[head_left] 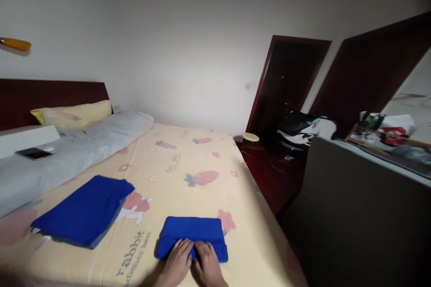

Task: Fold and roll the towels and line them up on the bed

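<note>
A: What is under the hands?

B: A small folded blue towel (192,235) lies on the bed (188,161), near its foot edge. The left hand (177,265) and right hand (206,267) rest side by side on the towel's near edge, touching each other. Their fingers (184,251) lie flat and released, pressing down on the cloth rather than clenched around it.

A: And around it?

B: To the left, well apart, lies a larger folded blue cloth (84,210). The bed has a yellow sheet printed with strawberries. Farther off, a grey bolster (77,148) and a yellow pillow (76,114) lie by the dark headboard (50,94).
</note>
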Demonstrator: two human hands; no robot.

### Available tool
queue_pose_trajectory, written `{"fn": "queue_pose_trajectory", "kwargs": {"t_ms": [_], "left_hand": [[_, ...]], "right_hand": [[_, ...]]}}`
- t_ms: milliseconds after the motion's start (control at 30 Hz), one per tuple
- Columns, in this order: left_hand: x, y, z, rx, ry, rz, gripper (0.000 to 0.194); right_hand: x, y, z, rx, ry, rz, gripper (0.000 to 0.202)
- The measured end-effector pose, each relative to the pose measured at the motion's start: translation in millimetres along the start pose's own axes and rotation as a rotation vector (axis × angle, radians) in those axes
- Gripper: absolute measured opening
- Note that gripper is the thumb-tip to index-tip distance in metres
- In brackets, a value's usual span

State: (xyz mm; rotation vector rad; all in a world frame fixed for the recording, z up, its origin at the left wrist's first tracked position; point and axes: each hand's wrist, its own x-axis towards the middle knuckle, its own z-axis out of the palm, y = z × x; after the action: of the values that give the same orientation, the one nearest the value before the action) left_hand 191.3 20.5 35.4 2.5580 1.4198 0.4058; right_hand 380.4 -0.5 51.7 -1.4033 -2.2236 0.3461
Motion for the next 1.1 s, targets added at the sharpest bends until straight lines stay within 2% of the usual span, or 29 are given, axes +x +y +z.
{"fn": "queue_pose_trajectory", "kwargs": {"t_ms": [100, 200, 267, 333, 400, 533, 600, 667, 767, 867, 967, 1100], "left_hand": [[-6.8, -17.1, -9.5, 0.033, 0.02, -0.015, 0.049], [-18.8, -40.7, -23.2, 0.101, 0.007, -0.141, 0.053], [-24.2, -49.8, -26.8, 0.149, 0.009, -0.218, 0.055], [-24.5, -48.8, -23.9, 0.195, 0.027, -0.279, 0.054], [-19.5, -38.4, -15.8, 0.219, 0.063, -0.274, 0.052], [-0.1, -7.8, 1.5, 0.159, 0.078, -0.025, 0.052], [10.0, 0.2, 2.2, 0.122, 0.039, 0.001, 0.052], [17.9, -1.2, -4.8, 0.102, -0.011, -0.084, 0.05], [23.8, -15.5, -22.0, 0.105, -0.073, -0.282, 0.053], [24.0, -28.8, -32.7, 0.141, -0.074, -0.438, 0.06], [23.7, -32.6, -33.0, 0.172, -0.066, -0.493, 0.064], [27.7, -32.5, -34.1, 0.197, -0.079, -0.521, 0.065]], "right_hand": [[-1.5, 15.2, -13.5, -0.036, -0.077, 0.048, 0.052], [-9.0, 38.7, -25.6, -0.1, -0.052, 0.178, 0.061], [-12.1, 47.5, -28.1, -0.135, -0.03, 0.251, 0.065], [-10.3, 45.1, -26.4, -0.161, -0.018, 0.303, 0.067], [-3.7, 32.1, -22.1, -0.161, -0.014, 0.293, 0.064], [15.6, -2.1, -14.3, -0.052, -0.102, 0.019, 0.048], [23.2, -8.7, -14.2, -0.022, -0.138, -0.024, 0.046], [28.1, -3.2, -17.4, -0.038, -0.142, 0.05, 0.048], [31.3, 20.1, -23.4, -0.091, -0.112, 0.213, 0.055], [32.2, 41.9, -22.5, -0.126, -0.062, 0.372, 0.063], [32.8, 50.5, -15.1, -0.151, -0.045, 0.448, 0.067], [35.7, 51.2, -12.1, -0.17, -0.047, 0.471, 0.071]]}}
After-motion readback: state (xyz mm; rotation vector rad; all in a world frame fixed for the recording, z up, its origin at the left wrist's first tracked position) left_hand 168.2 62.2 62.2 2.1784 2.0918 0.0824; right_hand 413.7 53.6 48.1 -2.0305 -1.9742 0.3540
